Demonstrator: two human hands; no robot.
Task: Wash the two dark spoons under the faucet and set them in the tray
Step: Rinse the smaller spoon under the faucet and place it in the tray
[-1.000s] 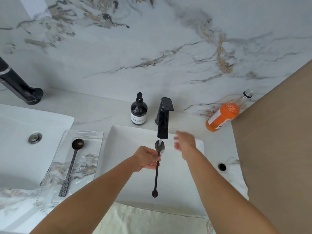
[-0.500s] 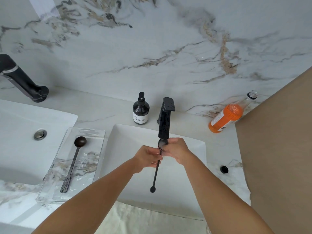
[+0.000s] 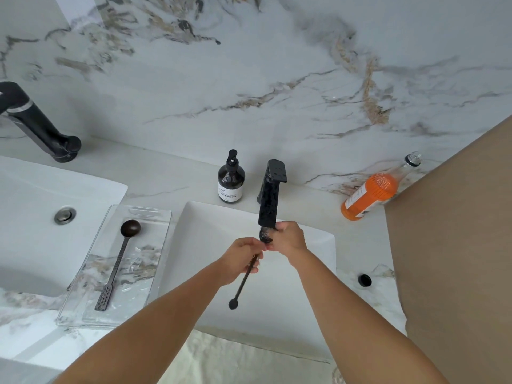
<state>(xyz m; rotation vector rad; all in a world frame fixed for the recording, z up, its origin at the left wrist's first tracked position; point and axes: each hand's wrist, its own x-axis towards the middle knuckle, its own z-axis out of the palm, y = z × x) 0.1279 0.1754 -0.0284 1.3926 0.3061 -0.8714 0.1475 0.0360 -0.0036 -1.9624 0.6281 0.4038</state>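
Note:
A dark long-handled spoon is held bowl-up right under the spout of the black faucet, over the white sink. My left hand grips its handle near the top. My right hand is wrapped around the spoon's bowl, which is wet and partly hidden by my fingers. The other dark spoon lies in the clear tray left of the sink, round bowl at the far end, perforated handle end toward me.
A dark soap pump bottle stands left of the faucet. An orange bottle leans at the back right beside a brown panel. A small black cap lies right of the sink. A second sink and black faucet lie left.
My right hand came in from the right and closed on the spoon's bowl under the spout. My left hand kept its grip on the handle; the spoon tilted slightly.

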